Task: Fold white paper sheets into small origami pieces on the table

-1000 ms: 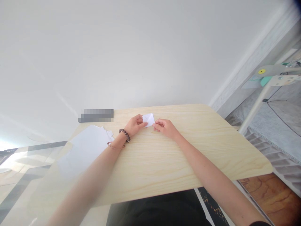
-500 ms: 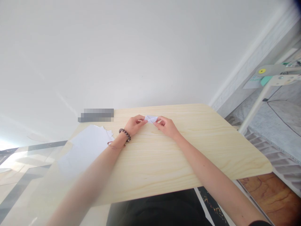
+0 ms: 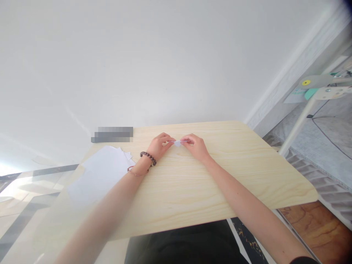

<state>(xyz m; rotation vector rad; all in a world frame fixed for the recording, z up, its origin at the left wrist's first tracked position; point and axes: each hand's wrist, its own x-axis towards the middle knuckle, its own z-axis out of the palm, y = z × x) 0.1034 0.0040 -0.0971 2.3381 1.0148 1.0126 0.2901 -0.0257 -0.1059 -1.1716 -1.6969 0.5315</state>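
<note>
A small folded piece of white paper is held between my two hands above the far middle of the table. My left hand, with a dark bead bracelet and a thin bangle at the wrist, pinches the paper's left end between thumb and fingers. At the right end, my right hand grips it the same way. The paper shows as a thin upper edge with a small pale flap below; its finer folds are too small to make out.
Loose white sheets lie overlapped on the left of the light wooden table. A blurred-out grey block is at the back left corner. A white wall rises behind, and a pale metal frame stands off to the right.
The folded paper has turned from showing a wider creased face to a nearly edge-on view. Both hands have shifted slightly, the left a little to the right.
</note>
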